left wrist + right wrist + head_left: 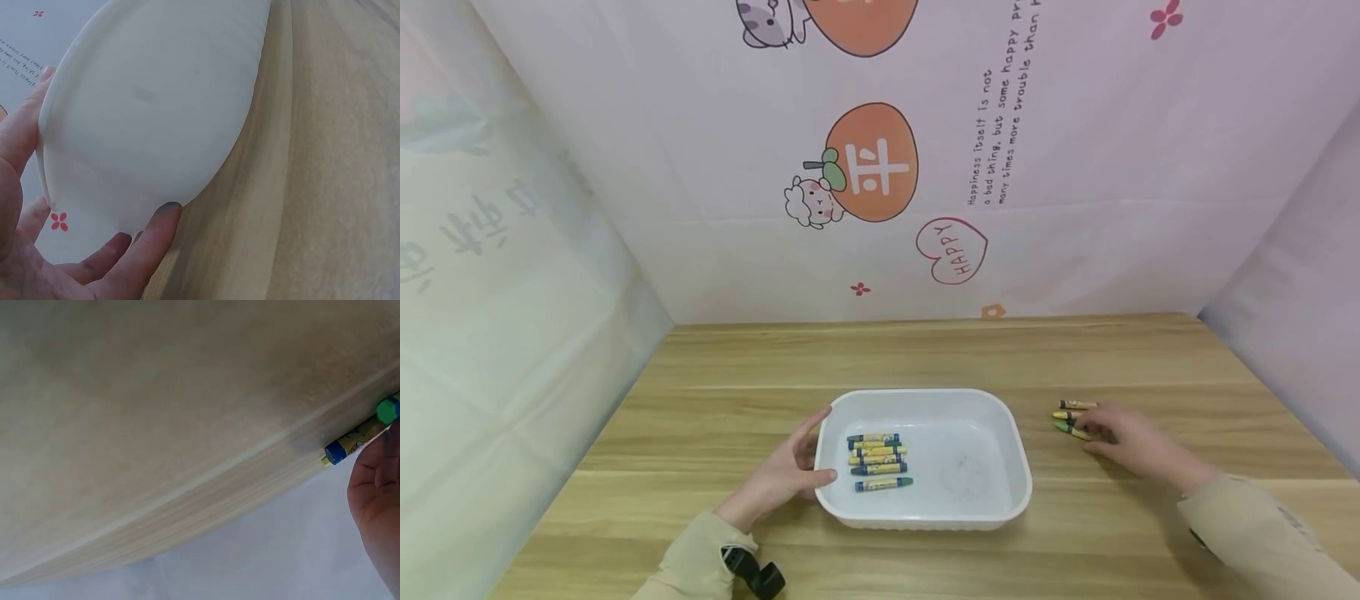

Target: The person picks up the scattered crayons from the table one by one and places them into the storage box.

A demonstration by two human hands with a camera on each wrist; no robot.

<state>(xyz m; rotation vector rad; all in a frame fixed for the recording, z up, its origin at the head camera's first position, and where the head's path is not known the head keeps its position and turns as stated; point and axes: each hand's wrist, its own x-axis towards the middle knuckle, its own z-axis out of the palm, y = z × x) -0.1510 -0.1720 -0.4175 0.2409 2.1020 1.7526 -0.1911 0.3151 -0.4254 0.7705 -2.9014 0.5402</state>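
A white plastic tub [958, 521] stands on the table, several crayons [878, 460] lying side by side in its left half. My left hand [786, 475] grips the tub's left end, with the thumb at the rim. In the left wrist view, its fingertips [167, 211] press the tub's outer wall [144, 125]. Right of the tub, my right hand [1123, 437] pinches a green crayon [1067, 428]. A yellow crayon [1063, 415] and an orange-brown crayon [1077, 404] lie just behind it. In the right wrist view, the green crayon's end [387, 411] shows at the fingers, beside another crayon [353, 442].
The wooden table [737, 358] runs back to a printed cloth [737, 267]. Side cloths [535, 292] hang at left and right. A black strap device [752, 571] sits on the left wrist.
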